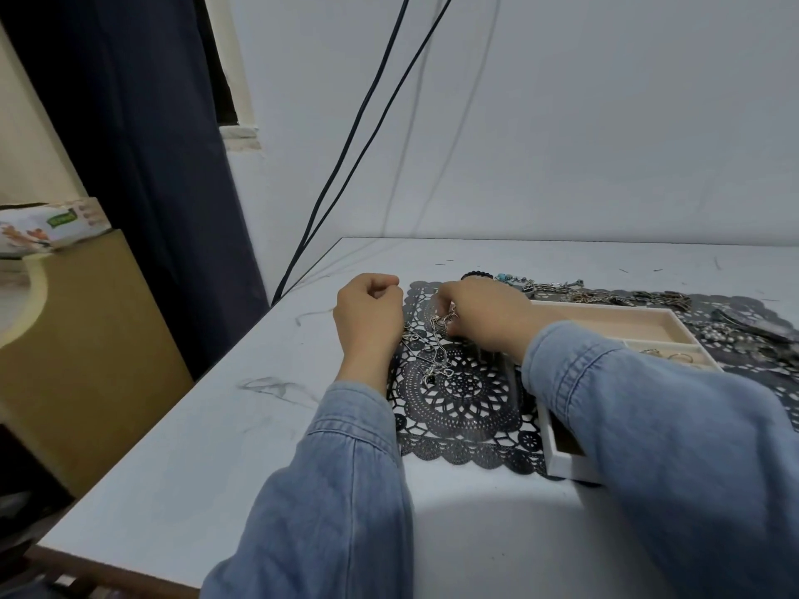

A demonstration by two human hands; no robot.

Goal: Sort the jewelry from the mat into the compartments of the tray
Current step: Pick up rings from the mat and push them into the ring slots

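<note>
A black lace mat [462, 395] lies on the white table. On its left part sits a tangle of thin silver chains [428, 352] with small pendants. My left hand [367, 313] is fisted at the mat's left edge, touching the tangle. My right hand [480, 313] pinches a silver chain cluster [445, 319] just above the mat. The cream tray [605, 322] with white rim stands to the right, partly hidden by my right sleeve. A few rings [674, 354] lie in its right compartment. More jewelry [575, 291] is piled along the mat's far edge.
Dark pieces and beaded jewelry [743, 335] lie on the mat right of the tray. Two black cables [346, 166] hang down the wall behind the table's left corner. A cardboard box [86, 348] stands left of the table. The table's left edge runs diagonally.
</note>
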